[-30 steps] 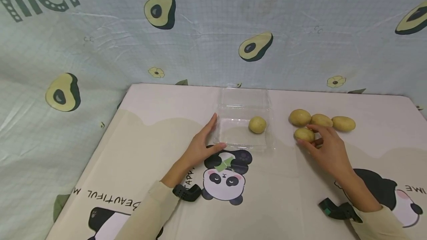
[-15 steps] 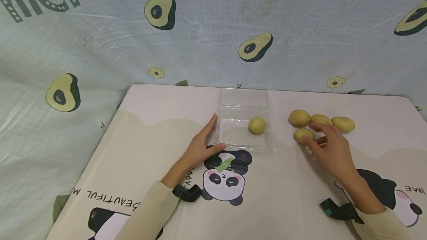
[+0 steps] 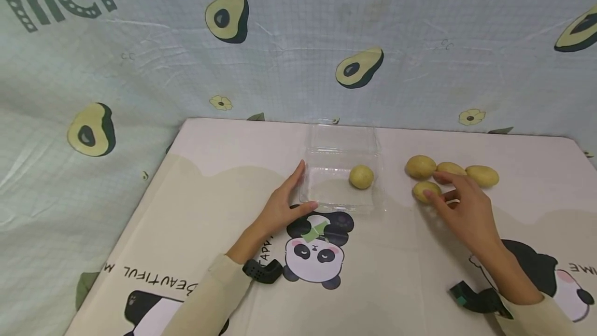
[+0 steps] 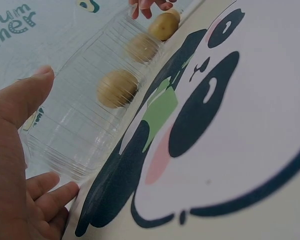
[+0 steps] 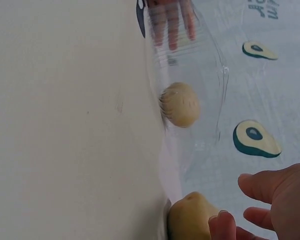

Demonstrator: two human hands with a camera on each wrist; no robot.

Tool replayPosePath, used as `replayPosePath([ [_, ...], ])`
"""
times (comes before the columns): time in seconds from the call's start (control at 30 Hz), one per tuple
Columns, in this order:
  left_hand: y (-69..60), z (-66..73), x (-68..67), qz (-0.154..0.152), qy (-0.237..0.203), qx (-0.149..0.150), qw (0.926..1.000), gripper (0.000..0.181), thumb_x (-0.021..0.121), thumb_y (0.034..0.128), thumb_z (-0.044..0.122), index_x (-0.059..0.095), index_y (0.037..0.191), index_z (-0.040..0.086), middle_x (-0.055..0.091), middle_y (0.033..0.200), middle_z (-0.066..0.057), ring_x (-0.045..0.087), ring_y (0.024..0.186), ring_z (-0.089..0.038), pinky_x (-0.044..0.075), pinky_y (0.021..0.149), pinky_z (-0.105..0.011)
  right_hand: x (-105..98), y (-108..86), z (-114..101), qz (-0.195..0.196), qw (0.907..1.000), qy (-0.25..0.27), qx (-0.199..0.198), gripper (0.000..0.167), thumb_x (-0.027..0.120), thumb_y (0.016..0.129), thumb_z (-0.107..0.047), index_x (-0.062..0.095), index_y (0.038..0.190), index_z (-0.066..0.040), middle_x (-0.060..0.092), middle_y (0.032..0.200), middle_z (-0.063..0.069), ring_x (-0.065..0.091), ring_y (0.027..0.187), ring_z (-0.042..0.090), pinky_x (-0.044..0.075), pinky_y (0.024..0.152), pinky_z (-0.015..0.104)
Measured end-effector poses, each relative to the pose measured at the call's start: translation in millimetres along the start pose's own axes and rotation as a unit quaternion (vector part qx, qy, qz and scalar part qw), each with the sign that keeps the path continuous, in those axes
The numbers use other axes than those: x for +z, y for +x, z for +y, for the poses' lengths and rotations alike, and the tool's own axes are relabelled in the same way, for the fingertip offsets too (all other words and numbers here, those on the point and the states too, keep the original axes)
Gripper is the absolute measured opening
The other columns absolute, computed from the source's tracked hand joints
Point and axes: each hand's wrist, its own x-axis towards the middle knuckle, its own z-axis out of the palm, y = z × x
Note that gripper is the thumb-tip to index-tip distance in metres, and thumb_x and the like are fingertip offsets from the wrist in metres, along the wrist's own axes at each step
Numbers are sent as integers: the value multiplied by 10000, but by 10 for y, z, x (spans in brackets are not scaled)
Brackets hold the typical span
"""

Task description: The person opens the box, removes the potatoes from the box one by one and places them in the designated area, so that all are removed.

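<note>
A clear plastic clamshell box (image 3: 322,191) lies with its lid raised at the back, one potato (image 3: 361,177) inside. Against its left side and front corner my left hand (image 3: 278,210) rests, fingers and thumb spread. To the right, my right hand (image 3: 462,211) is over a near potato (image 3: 423,192), its thumb at that potato's right side. The index finger reaches past it toward the row behind. In the right wrist view, the fingers of my right hand (image 5: 282,200) stand apart, close beside a potato (image 5: 187,220).
Behind the near potato, 3 more lie in a row: a left potato (image 3: 421,167), a middle potato (image 3: 450,168) and a right potato (image 3: 483,176). A panda-print cloth (image 3: 382,268) covers the table. An avocado-print curtain (image 3: 289,66) hangs behind the table's back edge.
My right hand has shifted slightly right, its thumb sliding from the near potato's front left to its right side and the index finger parting from it. The left hand and potatoes stay put.
</note>
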Motion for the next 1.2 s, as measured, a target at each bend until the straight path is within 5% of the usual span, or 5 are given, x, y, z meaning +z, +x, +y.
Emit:
replayPosePath([
  [0.57, 1, -6, 1, -1, -43, 42, 10000, 1001, 632, 816, 619, 97, 1552, 200, 160, 1576, 37, 269, 1402, -201, 190, 1130, -440, 48, 118, -181, 149, 9987, 7, -487, 429, 760, 810, -52, 599, 1197, 39, 564, 1065, 136, 503, 756, -60, 413, 656, 23],
  [1.2, -2, 9, 3, 9, -23, 11, 10000, 1006, 612, 806, 656, 102, 1552, 214, 164, 1576, 27, 270, 1401, -215, 196, 1125, -465, 198, 362, -551, -374, 9972, 265, -596, 462, 749, 832, -86, 577, 1259, -45, 550, 1100, 119, 631, 779, 190, 434, 672, 45],
])
